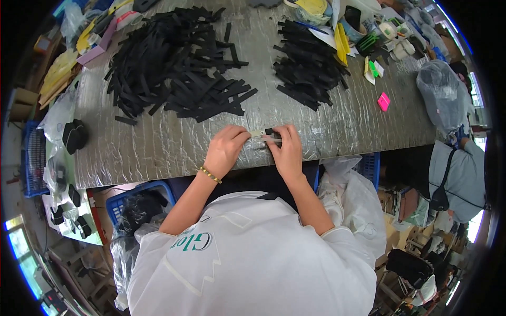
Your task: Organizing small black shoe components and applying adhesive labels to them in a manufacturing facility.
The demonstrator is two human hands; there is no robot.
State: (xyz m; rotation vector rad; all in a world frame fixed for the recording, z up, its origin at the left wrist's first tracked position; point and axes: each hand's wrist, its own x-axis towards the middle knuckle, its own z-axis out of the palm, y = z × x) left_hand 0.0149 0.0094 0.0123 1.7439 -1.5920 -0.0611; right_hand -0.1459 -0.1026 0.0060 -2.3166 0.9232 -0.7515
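Close to the table's near edge, my two hands meet over a short, flat, pale strip (256, 133). My left hand (224, 147) pinches its left end between thumb and fingertips. Fingers closed, my right hand (287, 150) grips a small black piece (269, 131) at the strip's other end. A thin whitish strip (274, 139) shows below it, by my right thumb. Whether these pieces are joined cannot be made out. Beyond my hands lie a large loose heap of black strips (174, 63) on the left and a smaller pile of black strips (311, 68) on the right.
The table (132, 158) has a shiny, wrinkled covering. A pink object (383, 101) lies at the right, near several containers and tools. Blue baskets (118, 203) stand below the near edge. A clear plastic bag (440, 89) bulges at the right, where another person in grey (464, 179) stands.
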